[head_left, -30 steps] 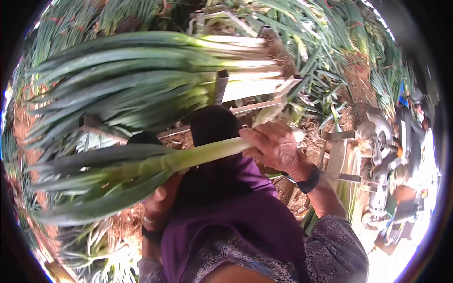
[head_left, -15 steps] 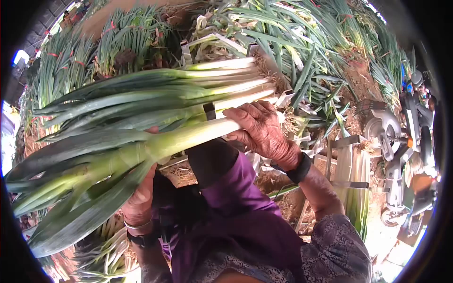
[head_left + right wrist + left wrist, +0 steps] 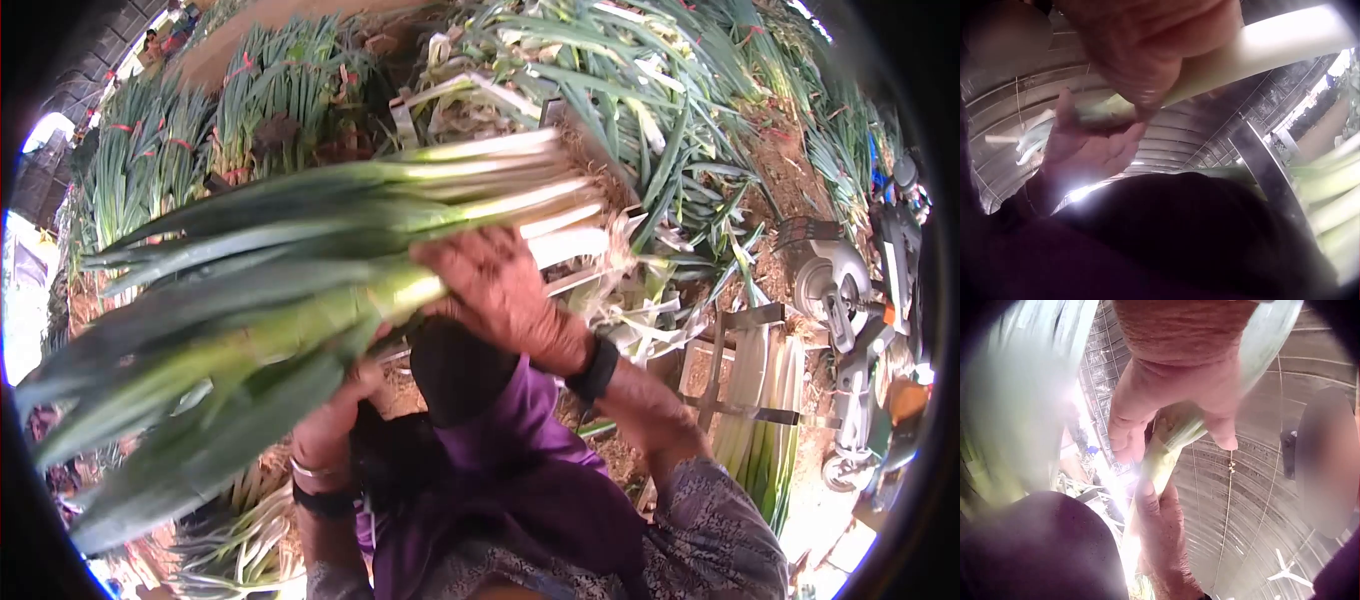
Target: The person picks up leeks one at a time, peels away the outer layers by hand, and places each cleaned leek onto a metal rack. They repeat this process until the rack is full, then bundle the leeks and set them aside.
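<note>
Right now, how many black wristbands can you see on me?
2: one black wristband just behind the right hand, another black wristband behind the left hand, past a pale bangle. More could be hidden under the sleeves.

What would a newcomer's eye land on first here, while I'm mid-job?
Probably the large leek slanting across the left and middle of the head view, its pale stalk gripped by the right hand and the left hand beneath it. Just beyond it lies a row of leeks, white ends to the right. The purple garment at the bottom centre also stands out.
</note>
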Demonstrator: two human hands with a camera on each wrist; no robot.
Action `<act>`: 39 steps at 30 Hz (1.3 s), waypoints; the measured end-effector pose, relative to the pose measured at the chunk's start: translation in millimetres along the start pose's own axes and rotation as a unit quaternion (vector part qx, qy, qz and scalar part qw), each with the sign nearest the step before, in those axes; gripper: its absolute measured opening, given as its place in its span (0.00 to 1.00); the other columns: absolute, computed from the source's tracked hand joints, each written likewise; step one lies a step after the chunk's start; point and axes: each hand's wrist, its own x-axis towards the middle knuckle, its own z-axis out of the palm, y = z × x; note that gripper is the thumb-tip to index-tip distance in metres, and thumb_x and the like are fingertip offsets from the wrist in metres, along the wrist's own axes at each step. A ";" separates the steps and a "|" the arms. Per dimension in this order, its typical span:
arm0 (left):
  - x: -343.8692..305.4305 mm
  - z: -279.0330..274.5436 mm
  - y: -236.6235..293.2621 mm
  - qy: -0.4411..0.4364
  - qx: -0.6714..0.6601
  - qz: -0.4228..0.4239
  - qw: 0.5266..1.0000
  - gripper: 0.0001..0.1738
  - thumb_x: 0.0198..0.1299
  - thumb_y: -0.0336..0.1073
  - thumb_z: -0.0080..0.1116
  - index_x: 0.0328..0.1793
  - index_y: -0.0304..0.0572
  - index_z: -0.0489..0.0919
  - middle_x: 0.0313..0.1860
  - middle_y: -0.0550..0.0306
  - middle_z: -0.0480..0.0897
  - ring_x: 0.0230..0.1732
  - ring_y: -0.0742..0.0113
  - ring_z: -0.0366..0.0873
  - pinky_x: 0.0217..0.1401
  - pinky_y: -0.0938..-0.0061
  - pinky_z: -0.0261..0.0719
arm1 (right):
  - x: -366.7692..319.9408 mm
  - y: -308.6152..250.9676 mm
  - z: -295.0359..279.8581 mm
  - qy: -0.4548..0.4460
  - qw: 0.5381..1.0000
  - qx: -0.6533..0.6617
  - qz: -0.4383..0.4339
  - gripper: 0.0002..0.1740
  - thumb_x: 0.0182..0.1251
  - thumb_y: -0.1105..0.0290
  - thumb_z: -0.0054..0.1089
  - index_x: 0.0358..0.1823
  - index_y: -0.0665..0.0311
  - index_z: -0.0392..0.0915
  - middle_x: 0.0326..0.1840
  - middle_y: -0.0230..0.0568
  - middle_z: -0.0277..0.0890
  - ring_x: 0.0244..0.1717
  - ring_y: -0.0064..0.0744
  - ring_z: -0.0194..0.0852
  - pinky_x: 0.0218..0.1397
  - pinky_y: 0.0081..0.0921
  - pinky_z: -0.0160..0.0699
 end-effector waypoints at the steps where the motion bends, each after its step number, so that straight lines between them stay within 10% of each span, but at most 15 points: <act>1: 8.7 5.9 10.3 0.021 -0.019 -0.025 0.999 0.24 0.53 0.29 0.64 0.59 0.34 0.78 0.51 0.52 0.83 0.50 0.60 0.82 0.56 0.68 0.78 | 7.3 7.8 0.8 -0.007 1.000 -0.006 -0.004 0.34 0.53 0.51 0.65 0.62 0.54 0.72 0.46 0.41 0.75 0.47 0.44 0.74 0.51 0.41 0.70; 2: 18.0 -4.0 0.9 -0.056 0.005 -0.018 0.998 0.23 0.69 0.37 0.53 0.65 0.31 0.68 0.57 0.43 0.78 0.56 0.50 0.79 0.59 0.58 0.81 | 14.7 18.2 3.6 -0.014 1.000 -0.012 -0.010 0.32 0.55 0.51 0.65 0.61 0.54 0.72 0.45 0.41 0.75 0.47 0.45 0.75 0.50 0.41 0.71; 7: 22.5 -3.4 15.5 -0.088 -0.120 -0.251 0.957 0.29 0.65 0.49 0.59 0.61 0.31 0.71 0.52 0.43 0.80 0.53 0.56 0.80 0.58 0.68 0.75 | 17.9 95.0 33.6 -0.136 0.987 0.090 -0.002 0.27 0.65 0.41 0.53 0.54 0.53 0.78 0.44 0.42 0.82 0.45 0.47 0.80 0.47 0.43 0.77; 10: -2.1 -3.8 14.2 -0.083 -0.089 -0.234 0.965 0.19 0.64 0.37 0.63 0.54 0.30 0.75 0.49 0.48 0.82 0.52 0.62 0.80 0.58 0.69 0.77 | 6.2 116.1 50.2 -0.205 0.967 0.124 0.085 0.30 0.69 0.36 0.42 0.49 0.51 0.81 0.37 0.44 0.83 0.42 0.51 0.80 0.43 0.46 0.77; 12: -2.6 2.2 22.1 -0.041 0.149 -0.105 0.982 0.17 0.58 0.30 0.65 0.52 0.34 0.76 0.47 0.47 0.82 0.51 0.56 0.81 0.58 0.66 0.77 | 0.9 125.8 62.8 -0.222 0.960 0.127 0.118 0.32 0.71 0.35 0.38 0.47 0.51 0.82 0.34 0.47 0.82 0.40 0.55 0.80 0.42 0.47 0.76; 15: 10.4 2.2 18.7 0.000 0.411 0.201 0.889 0.26 0.44 0.28 0.70 0.54 0.39 0.78 0.54 0.47 0.79 0.60 0.49 0.76 0.64 0.55 0.70 | 2.6 133.4 75.2 -0.239 0.953 0.127 0.139 0.33 0.72 0.35 0.35 0.45 0.53 0.82 0.32 0.50 0.81 0.39 0.57 0.78 0.41 0.48 0.75; 18: 49.4 14.0 26.2 -0.028 0.634 0.233 0.737 0.37 0.39 0.35 0.74 0.61 0.47 0.76 0.65 0.52 0.73 0.70 0.52 0.66 0.71 0.43 0.55 | 8.0 134.7 72.7 -0.237 0.951 0.146 0.134 0.35 0.72 0.35 0.34 0.43 0.56 0.82 0.31 0.52 0.80 0.38 0.59 0.78 0.41 0.48 0.74; 23: 83.9 9.6 -38.2 -0.069 0.669 0.211 0.709 0.54 0.32 0.44 0.78 0.73 0.64 0.67 0.77 0.55 0.57 0.79 0.51 0.49 0.72 0.35 0.42 | 14.2 137.8 71.6 -0.259 0.936 0.184 0.152 0.38 0.72 0.34 0.32 0.42 0.59 0.82 0.29 0.54 0.79 0.37 0.60 0.77 0.43 0.48 0.74; 27: 93.4 7.6 -48.4 -0.077 0.669 0.209 0.709 0.58 0.29 0.46 0.79 0.74 0.69 0.64 0.79 0.54 0.54 0.79 0.48 0.47 0.71 0.34 0.42 | 22.3 139.9 67.6 -0.337 0.898 0.200 0.201 0.39 0.71 0.33 0.33 0.38 0.60 0.83 0.27 0.55 0.78 0.36 0.59 0.78 0.42 0.47 0.74; 39: 41.5 12.9 -100.0 -0.201 0.691 0.252 0.647 0.33 0.59 0.40 0.53 0.74 0.58 0.66 0.76 0.66 0.61 0.78 0.67 0.51 0.79 0.51 0.36 | -6.3 111.8 83.7 -0.080 0.995 0.050 0.031 0.29 0.56 0.44 0.65 0.54 0.53 0.73 0.47 0.41 0.78 0.45 0.49 0.79 0.45 0.42 0.78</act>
